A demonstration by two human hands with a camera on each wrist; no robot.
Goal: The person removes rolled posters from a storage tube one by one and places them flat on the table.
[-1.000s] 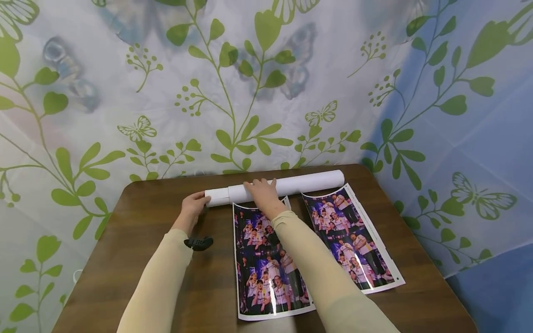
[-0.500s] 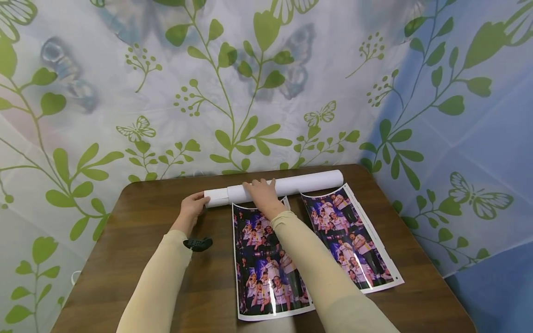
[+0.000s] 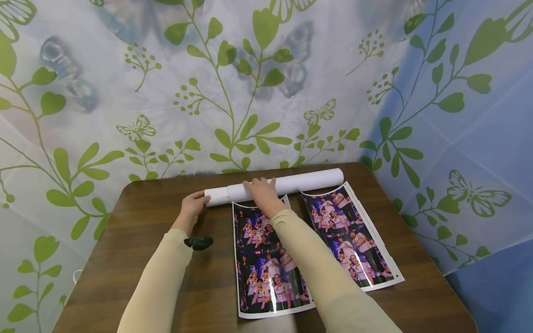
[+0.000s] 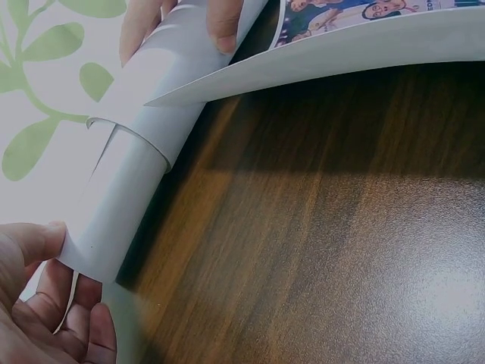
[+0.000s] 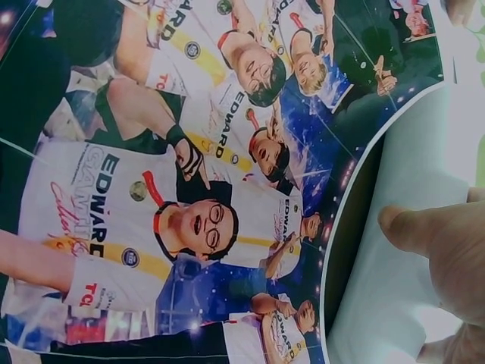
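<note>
A long white paper roll lies along the back of the table, with a narrower white roll sticking out of its left end. My left hand pinches that narrower end, thumb on the outside and fingers curled at the opening. Farther right, my right hand grips the wider roll from above, its thumb on the near side. Two glossy printed sheets showing a group of people lie toward me: a left sheet, partly under my right forearm, and a right sheet. Their far edges curve up by the roll.
The brown wooden table has rounded back corners and meets a leaf-and-butterfly patterned curtain just behind the roll. A black wrist device sits at my left cuff. A corner of the left sheet overlaps the roll in the left wrist view.
</note>
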